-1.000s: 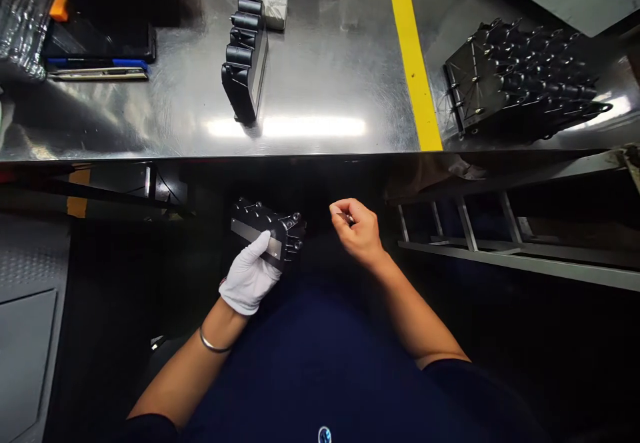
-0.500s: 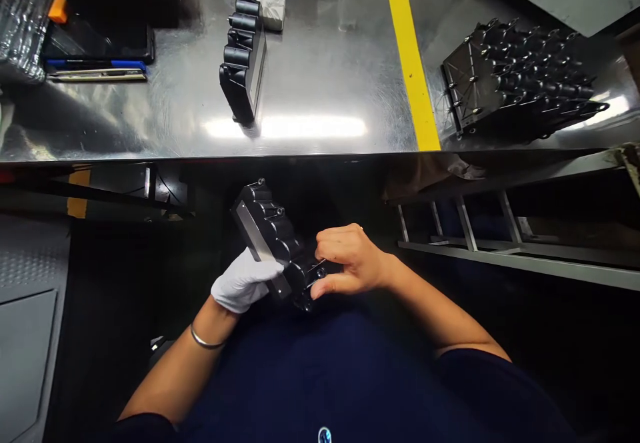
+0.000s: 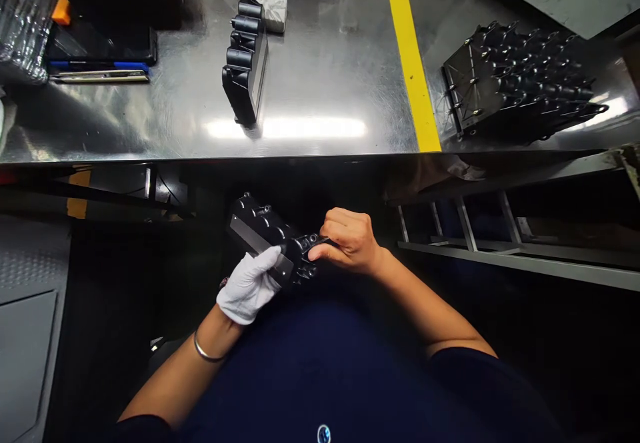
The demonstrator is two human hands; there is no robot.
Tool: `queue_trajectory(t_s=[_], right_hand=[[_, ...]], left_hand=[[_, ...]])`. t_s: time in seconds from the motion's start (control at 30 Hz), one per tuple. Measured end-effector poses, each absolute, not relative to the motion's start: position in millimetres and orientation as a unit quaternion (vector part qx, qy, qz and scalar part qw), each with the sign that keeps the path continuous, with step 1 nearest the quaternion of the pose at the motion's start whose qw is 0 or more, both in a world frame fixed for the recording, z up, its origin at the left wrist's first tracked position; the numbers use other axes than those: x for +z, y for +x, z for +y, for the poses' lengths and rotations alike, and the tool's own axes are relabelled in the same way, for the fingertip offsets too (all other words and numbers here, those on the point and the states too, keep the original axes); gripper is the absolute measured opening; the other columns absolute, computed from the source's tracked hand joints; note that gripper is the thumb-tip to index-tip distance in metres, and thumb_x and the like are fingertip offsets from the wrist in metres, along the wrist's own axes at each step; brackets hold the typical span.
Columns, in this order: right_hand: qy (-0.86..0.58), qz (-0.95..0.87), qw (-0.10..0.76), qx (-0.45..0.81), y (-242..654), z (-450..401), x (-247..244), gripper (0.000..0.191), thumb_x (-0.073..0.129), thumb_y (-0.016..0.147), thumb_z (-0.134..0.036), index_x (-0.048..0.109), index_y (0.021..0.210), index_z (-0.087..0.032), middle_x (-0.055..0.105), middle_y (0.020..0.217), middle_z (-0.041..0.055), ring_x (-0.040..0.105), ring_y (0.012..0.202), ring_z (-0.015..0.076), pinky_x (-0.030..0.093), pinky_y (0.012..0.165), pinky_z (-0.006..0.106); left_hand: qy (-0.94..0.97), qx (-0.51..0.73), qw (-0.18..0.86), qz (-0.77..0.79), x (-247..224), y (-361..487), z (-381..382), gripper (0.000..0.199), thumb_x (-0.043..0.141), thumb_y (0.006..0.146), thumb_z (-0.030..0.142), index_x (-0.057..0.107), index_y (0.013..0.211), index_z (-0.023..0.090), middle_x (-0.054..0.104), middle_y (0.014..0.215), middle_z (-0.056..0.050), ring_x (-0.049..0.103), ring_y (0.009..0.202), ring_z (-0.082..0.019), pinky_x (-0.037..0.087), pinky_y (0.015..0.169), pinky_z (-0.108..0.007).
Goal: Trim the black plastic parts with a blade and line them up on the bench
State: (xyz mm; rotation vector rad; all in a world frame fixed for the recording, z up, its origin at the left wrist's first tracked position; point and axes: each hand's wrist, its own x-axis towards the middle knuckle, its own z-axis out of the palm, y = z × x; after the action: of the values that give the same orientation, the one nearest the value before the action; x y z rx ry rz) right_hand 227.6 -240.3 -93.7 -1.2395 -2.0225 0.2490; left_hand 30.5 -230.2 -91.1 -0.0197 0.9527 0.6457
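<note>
My left hand (image 3: 249, 290), in a white glove, is closed around a black moulded part (image 3: 267, 223) with a row of rounded humps, small eyelets and a flat grey strip along one side. The part is tilted in front of my body, below the bench edge, its near end pointing right. My bare right hand (image 3: 350, 240) is closed in a pinch at that right end, thumb and fingers against the small eyelets. Something thin and dark shows at the fingertips; I cannot make out what it is.
A similar black part (image 3: 245, 60) stands on the metal bench (image 3: 320, 83) beside a white wrapped block (image 3: 274, 10). Right of the yellow tape (image 3: 413, 63) sits a stack of black parts (image 3: 520, 83). Pens (image 3: 100, 70) lie left. A metal rack (image 3: 470, 223) is below the bench.
The held black part has turned flatter, its far end lower and its right end higher. My right hand has moved up slightly and now pinches closer at the part's end.
</note>
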Motion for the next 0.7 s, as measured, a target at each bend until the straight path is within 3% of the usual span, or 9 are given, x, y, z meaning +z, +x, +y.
queue_trajectory(t_s=[0.13,0.27,0.47,0.6,0.7], right_hand=[[-0.465,-0.792,0.371,0.138,230.7,-238.1,-89.5,0.049,0.036,0.099,-0.044,0.052,0.061,-0.017,0.051,0.055,0.0002,0.044,0.052,0.0102,0.033,0.052,0.024],[-0.455,-0.795,0.367,0.163,239.7,-233.4,-81.9,0.029,0.042,0.098,-0.026,0.060,0.077,-0.016,0.059,0.063,0.0007,0.051,0.057,0.0095,0.038,0.056,0.022],[-0.432,-0.839,0.310,0.114,248.5,-225.6,-73.7,0.036,0.053,0.093,-0.037,0.059,0.063,-0.016,0.049,0.051,-0.0021,0.044,0.048,0.0084,0.028,0.048,0.023],[-0.404,-0.849,0.311,0.138,251.1,-223.1,-71.8,0.037,0.055,0.092,-0.037,0.059,0.062,-0.016,0.049,0.050,-0.0020,0.045,0.046,0.0079,0.027,0.047,0.024],[-0.393,-0.850,0.298,0.183,254.2,-222.4,-72.0,0.035,0.054,0.092,-0.036,0.060,0.063,-0.017,0.052,0.050,-0.0017,0.047,0.047,0.0081,0.029,0.048,0.023]], left_hand=[[-0.181,0.290,0.820,0.460,-76.4,36.7,-225.4,0.037,0.032,0.095,0.006,0.068,0.098,0.012,0.072,0.068,-0.002,0.072,0.067,-0.008,0.056,0.065,-0.012],[-0.244,0.270,0.833,0.418,-72.7,35.0,-223.0,0.040,0.028,0.100,0.017,0.067,0.099,0.011,0.073,0.067,-0.004,0.073,0.071,-0.011,0.058,0.067,-0.015],[-0.244,0.253,0.834,0.426,-77.8,31.9,-228.6,0.038,0.029,0.099,0.017,0.066,0.100,0.011,0.075,0.076,-0.005,0.073,0.073,-0.012,0.058,0.072,-0.016],[-0.238,0.243,0.834,0.434,-82.1,30.6,-231.7,0.031,0.036,0.097,0.019,0.066,0.099,0.013,0.076,0.087,-0.005,0.073,0.080,-0.014,0.057,0.081,-0.019],[-0.234,0.241,0.838,0.430,-81.6,30.5,-233.5,0.030,0.037,0.096,0.016,0.066,0.095,0.014,0.076,0.085,-0.004,0.073,0.080,-0.013,0.056,0.081,-0.018]])
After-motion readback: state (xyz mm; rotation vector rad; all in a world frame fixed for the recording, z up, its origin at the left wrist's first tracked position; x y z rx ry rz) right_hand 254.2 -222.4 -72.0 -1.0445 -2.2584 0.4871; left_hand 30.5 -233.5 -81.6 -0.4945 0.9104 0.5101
